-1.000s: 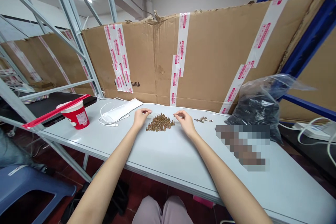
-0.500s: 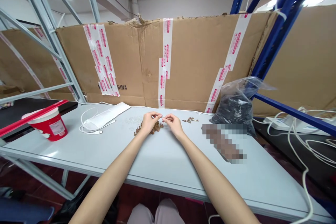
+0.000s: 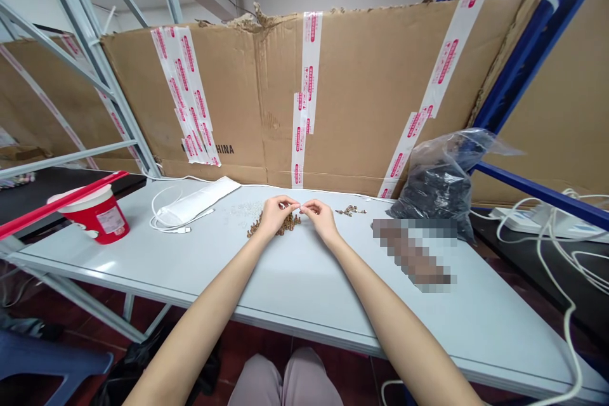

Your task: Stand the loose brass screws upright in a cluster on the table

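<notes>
My left hand (image 3: pixel 277 212) is pinched closed just above a pile of small brown-gold pieces (image 3: pixel 289 224), partly covering it. Facing it, my right hand (image 3: pixel 321 216) is also in a pinch, its fingertips almost meeting those of the left. Whatever sits between the fingertips is too small to make out. Behind and left of the pile, many tiny clear pieces (image 3: pixel 236 210) lie scattered on the pale table (image 3: pixel 304 285). A smaller cluster of brownish metallic bits (image 3: pixel 351 210) lies to the right of my right hand.
A red bucket-like cup (image 3: pixel 102 219) stands at the left, behind a red bar (image 3: pixel 61 203). A white packet (image 3: pixel 200 200) and a white cable (image 3: pixel 164 226) lie near it. At the back right sits a clear bag of dark material (image 3: pixel 431 193). Taped cardboard (image 3: pixel 361 95) walls the rear.
My head view has shifted slightly, so the scene sits a little differently. Both hands stay pinched together above the pile, their fingertips now a little closer.
</notes>
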Demonstrator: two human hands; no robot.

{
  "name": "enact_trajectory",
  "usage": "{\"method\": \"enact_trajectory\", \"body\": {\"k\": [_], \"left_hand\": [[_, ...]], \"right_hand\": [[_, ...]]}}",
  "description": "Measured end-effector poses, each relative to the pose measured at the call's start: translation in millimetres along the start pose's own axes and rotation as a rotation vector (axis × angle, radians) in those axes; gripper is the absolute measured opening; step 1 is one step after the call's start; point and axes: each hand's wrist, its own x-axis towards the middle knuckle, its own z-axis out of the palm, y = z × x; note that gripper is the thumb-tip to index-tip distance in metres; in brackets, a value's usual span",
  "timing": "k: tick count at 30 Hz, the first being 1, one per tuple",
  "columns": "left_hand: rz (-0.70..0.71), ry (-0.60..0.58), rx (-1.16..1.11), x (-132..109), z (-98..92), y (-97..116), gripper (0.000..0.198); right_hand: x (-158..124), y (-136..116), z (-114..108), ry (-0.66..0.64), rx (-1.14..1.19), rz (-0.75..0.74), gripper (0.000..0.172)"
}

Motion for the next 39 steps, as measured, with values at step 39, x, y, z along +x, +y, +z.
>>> {"method": "enact_trajectory", "body": {"k": [39], "left_hand": [[0.294, 0.052, 0.019, -4, -5.8, 8, 0.01]], "right_hand": [[-3, -11, -4, -0.066, 0.112, 0.184, 0.028]]}}
